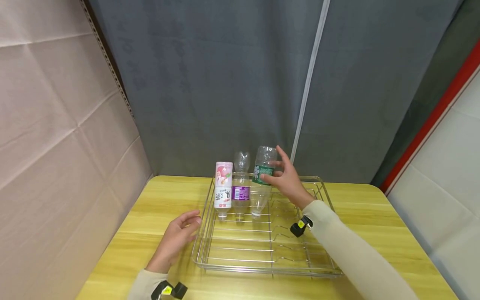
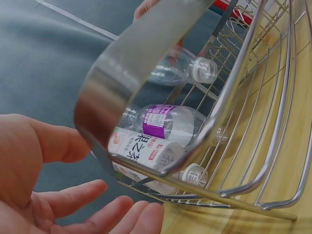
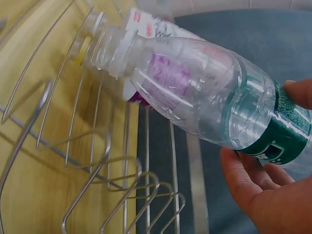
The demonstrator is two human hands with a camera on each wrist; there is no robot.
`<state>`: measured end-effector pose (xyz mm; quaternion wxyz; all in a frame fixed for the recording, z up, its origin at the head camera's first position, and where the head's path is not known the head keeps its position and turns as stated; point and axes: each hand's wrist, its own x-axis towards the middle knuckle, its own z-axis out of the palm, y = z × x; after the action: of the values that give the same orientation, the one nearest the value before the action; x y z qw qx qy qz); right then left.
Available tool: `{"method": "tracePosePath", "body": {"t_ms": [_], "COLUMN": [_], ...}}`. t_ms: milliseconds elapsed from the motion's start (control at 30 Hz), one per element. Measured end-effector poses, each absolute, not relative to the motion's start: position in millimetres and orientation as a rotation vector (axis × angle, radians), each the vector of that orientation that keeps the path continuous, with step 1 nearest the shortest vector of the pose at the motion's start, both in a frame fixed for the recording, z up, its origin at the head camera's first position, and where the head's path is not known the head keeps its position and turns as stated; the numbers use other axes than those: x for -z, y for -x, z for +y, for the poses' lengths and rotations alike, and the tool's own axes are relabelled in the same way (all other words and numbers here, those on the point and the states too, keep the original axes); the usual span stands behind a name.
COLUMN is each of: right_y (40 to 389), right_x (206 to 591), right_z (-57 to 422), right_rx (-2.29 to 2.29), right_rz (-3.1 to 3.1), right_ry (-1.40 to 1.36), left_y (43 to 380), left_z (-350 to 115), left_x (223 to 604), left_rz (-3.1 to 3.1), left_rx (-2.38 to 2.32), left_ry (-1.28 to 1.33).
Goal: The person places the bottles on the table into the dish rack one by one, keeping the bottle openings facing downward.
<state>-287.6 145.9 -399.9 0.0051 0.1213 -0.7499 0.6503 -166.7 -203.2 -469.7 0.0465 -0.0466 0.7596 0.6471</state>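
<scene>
My right hand [image 1: 288, 180] grips a clear plastic bottle with a green label [image 1: 263, 174], neck downward, at the back of a wire dish rack [image 1: 240, 251]. In the right wrist view, thumb and fingers pinch that bottle [image 3: 195, 92] round its green band. Left of it, a clear bottle with a purple label [image 1: 241, 193] stands upside down in the rack. Beside that one is an inverted bottle with a pink and white label [image 1: 223, 185]. My left hand [image 1: 176, 238] is at the rack's left side with fingers relaxed, holding nothing; in the left wrist view they lie close to the metal rim.
The rack sits on a yellow wood-grain table [image 1: 161, 196]. Bent wire dividers [image 3: 131, 180] stand up in its right half. Behind the table hangs a grey curtain [image 1: 225, 83]. A pale cloth wall [image 1: 56, 146] is at the left, a white panel with a red edge [image 1: 431, 121] at the right.
</scene>
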Motion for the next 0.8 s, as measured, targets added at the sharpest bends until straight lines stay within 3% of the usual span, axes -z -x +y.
{"method": "tracePosePath", "body": {"t_ms": [800], "right_y": [315.2], "right_x": [434.5], "right_z": [139.0], "right_rx": [-1.943], "right_rz": [-2.492], "right_ry": [-0.304], "left_y": [165.0], "left_z": [-194.4], "left_x": [468.4], "left_rz": [2.166], "left_rx": [-2.07], "left_ry": [0.087]}}
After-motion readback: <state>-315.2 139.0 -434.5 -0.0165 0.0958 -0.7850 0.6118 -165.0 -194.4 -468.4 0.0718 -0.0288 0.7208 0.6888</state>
